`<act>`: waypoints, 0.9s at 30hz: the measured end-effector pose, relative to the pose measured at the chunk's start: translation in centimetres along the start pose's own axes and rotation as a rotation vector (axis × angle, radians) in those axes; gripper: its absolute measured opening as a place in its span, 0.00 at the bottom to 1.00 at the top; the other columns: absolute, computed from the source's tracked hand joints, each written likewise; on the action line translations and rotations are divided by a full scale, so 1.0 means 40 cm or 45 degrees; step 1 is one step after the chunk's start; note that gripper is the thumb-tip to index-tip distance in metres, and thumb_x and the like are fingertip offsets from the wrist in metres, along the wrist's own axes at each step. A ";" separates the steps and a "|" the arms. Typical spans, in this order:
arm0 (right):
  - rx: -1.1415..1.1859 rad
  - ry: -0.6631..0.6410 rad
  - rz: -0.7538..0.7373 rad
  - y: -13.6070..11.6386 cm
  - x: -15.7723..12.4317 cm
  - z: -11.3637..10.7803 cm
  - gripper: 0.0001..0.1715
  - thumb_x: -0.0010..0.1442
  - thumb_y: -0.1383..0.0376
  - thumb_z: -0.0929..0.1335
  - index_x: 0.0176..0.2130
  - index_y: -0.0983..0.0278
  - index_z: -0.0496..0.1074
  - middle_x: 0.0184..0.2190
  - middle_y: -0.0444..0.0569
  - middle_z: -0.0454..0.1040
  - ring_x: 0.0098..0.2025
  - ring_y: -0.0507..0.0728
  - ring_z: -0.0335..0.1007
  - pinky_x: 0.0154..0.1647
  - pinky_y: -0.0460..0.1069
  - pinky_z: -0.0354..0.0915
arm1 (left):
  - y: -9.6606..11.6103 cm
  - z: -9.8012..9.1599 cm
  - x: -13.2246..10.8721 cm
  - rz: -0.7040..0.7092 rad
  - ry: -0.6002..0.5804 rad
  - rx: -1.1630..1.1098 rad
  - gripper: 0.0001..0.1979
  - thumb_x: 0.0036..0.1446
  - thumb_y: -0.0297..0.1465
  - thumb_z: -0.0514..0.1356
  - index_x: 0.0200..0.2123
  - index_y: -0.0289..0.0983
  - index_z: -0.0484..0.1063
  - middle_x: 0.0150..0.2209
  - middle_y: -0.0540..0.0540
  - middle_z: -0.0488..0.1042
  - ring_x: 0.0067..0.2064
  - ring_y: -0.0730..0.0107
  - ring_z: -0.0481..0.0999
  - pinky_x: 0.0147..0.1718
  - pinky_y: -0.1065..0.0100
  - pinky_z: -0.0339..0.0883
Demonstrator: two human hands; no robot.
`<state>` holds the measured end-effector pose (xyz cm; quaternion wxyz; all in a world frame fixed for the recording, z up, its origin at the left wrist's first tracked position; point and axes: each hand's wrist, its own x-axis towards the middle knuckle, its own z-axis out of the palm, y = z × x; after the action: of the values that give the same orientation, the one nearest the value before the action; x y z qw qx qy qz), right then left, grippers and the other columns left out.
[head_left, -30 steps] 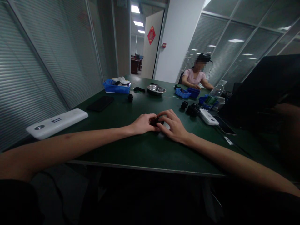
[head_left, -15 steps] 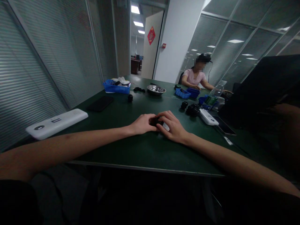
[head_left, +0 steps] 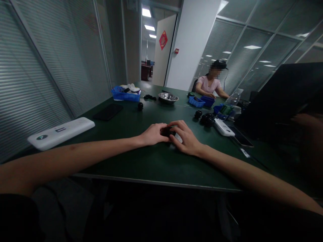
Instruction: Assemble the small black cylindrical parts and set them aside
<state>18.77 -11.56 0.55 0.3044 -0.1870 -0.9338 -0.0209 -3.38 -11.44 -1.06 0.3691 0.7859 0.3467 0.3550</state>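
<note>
Mid-frame, left hand (head_left: 153, 134) beside right hand (head_left: 186, 138); behind them on the table (head_left: 151, 163), bowl (head_left: 167, 102), basket (head_left: 130, 97) left of it, bottle (head_left: 230, 102) right.

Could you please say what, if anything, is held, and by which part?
A black piece, held at its left end by the left grip and at its right end by the right grip.

Left grip (head_left: 153, 134) apparently holds black part (head_left: 165, 131).

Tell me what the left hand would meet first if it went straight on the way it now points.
Most likely the small dark part at the left hand's own fingertips, then the right hand just beyond it; depth is hard to judge from this one view.
</note>
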 end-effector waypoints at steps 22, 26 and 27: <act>-0.037 -0.029 0.018 0.000 0.000 0.003 0.06 0.71 0.63 0.64 0.48 0.61 0.68 0.52 0.58 0.70 0.53 0.66 0.66 0.54 0.65 0.68 | -0.025 0.002 0.007 0.027 0.020 0.025 0.22 0.50 0.32 0.71 0.49 0.33 0.77 0.41 0.44 0.79 0.41 0.61 0.78 0.39 0.64 0.71; -0.017 -0.054 -0.023 0.000 -0.001 0.003 0.08 0.70 0.67 0.62 0.49 0.62 0.67 0.54 0.59 0.69 0.54 0.67 0.65 0.56 0.66 0.67 | -0.028 0.003 0.008 0.016 0.041 0.053 0.22 0.49 0.32 0.71 0.48 0.33 0.77 0.41 0.44 0.80 0.42 0.60 0.78 0.41 0.63 0.71; -0.016 -0.050 -0.028 0.001 -0.001 0.002 0.09 0.70 0.67 0.62 0.49 0.62 0.67 0.54 0.59 0.69 0.54 0.67 0.65 0.56 0.66 0.67 | -0.027 0.003 0.008 0.018 0.043 0.057 0.22 0.49 0.32 0.71 0.48 0.33 0.77 0.41 0.44 0.80 0.42 0.60 0.78 0.41 0.63 0.71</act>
<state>18.74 -11.53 0.45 0.2845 -0.1789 -0.9414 -0.0265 -3.43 -10.70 -1.91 0.3429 0.7903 0.3552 0.3629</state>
